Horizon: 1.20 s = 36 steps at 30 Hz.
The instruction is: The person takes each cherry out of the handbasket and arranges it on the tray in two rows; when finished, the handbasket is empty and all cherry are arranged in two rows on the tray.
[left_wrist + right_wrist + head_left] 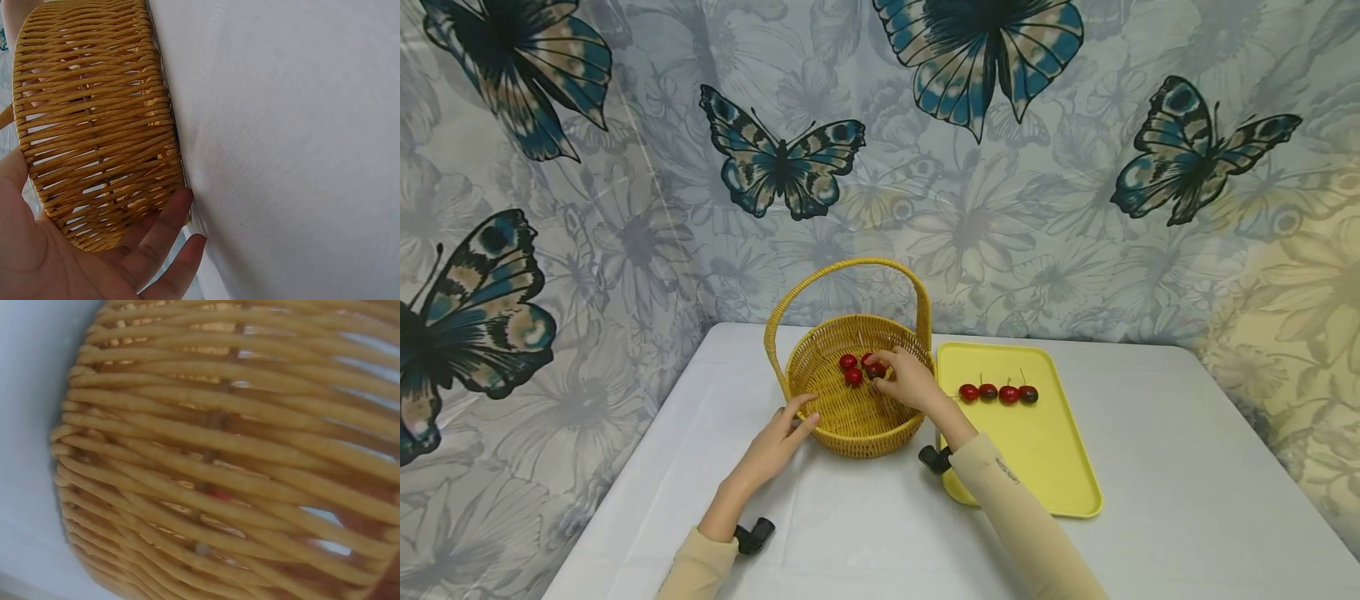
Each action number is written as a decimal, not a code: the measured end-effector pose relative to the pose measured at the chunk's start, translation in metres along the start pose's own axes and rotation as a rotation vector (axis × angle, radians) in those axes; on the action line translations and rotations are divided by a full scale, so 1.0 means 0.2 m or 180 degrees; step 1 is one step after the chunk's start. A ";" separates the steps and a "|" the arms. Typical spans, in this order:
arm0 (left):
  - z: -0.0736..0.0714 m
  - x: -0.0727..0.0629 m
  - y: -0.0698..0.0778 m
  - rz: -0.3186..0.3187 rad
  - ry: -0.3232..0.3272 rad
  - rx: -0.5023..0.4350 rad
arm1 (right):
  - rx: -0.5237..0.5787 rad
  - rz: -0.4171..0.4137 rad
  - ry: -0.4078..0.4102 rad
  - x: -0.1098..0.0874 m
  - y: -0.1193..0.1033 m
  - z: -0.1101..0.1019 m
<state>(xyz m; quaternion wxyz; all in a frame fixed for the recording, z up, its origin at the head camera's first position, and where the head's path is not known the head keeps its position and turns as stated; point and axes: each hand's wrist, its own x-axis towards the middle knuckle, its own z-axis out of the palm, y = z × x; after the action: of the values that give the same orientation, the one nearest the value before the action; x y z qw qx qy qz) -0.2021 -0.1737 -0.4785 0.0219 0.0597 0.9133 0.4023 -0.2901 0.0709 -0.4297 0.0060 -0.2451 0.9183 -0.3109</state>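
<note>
The yellow woven basket [857, 446] with a tall handle stands on the table, several dark red cherries [853, 377] on its floor. My right hand [910, 382] reaches inside over the right rim, thumb and fingertips pinching a cherry [876, 371] beside the others. My left hand [778, 442] holds the basket's front left side. In the left wrist view, the thumb is at the rim and the fingers [159, 247] lie along the outer wall. The right wrist view shows mostly the basket's woven wall [219, 450], which hides the right hand's fingertips.
Right of the basket lies a yellow tray [1037, 467] with several stemmed cherries [1008, 395] in a row near its far end. A white cloth [1165, 467] covers the table. Behind hangs a floral curtain [1000, 250] with butterflies. The basket handle [850, 263] arches above the right hand.
</note>
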 end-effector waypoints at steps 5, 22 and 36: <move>0.00 0.00 0.00 0.0011 -0.0006 0.0002 | -0.0047 -0.0094 0.0073 -0.03 -0.02 -0.02; 0.00 0.00 0.00 0.0045 0.0006 0.0054 | 0.0022 -0.0318 0.0323 -0.15 -0.06 -0.09; -0.01 0.00 0.01 -0.0005 -0.0021 -0.0008 | 0.0750 -0.0526 0.0617 -0.26 -0.05 -0.16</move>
<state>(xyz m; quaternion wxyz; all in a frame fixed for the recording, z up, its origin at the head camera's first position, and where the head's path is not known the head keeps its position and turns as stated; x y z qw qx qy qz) -0.2012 -0.1735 -0.4763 0.0253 0.0603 0.9127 0.4033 -0.2458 0.1066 -0.4053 -0.0794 -0.2862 0.8485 -0.4380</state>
